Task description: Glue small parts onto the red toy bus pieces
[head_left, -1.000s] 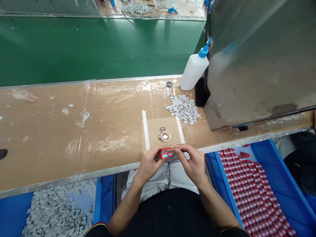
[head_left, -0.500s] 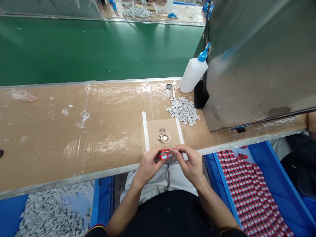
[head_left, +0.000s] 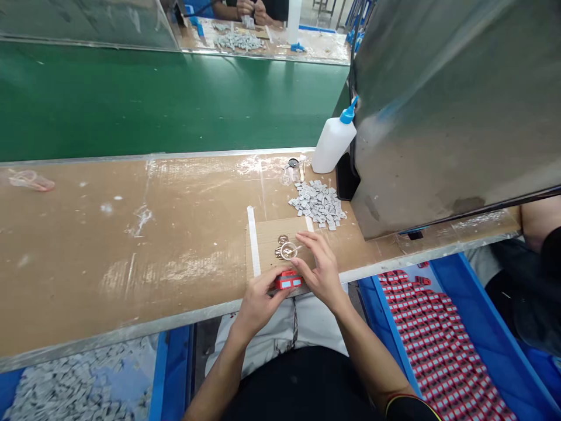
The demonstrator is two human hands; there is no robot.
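The left hand (head_left: 258,301) pinched a red piece (head_left: 289,280) at the table's near edge (head_left: 197,316), where a loose grip could have dropped it; the small cup (head_left: 288,252) beyond could have tipped, if brushed by the right hand (head_left: 322,269), fingers parted, apparently empty.

Red piece (head_left: 289,280), left end seemingly hidden

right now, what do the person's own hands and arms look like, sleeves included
The left hand and right hand are bare, with no gloves or wristwear visible. The left forearm and right forearm are uncovered. The right sleeve is black with yellow trim; the left is out of view.
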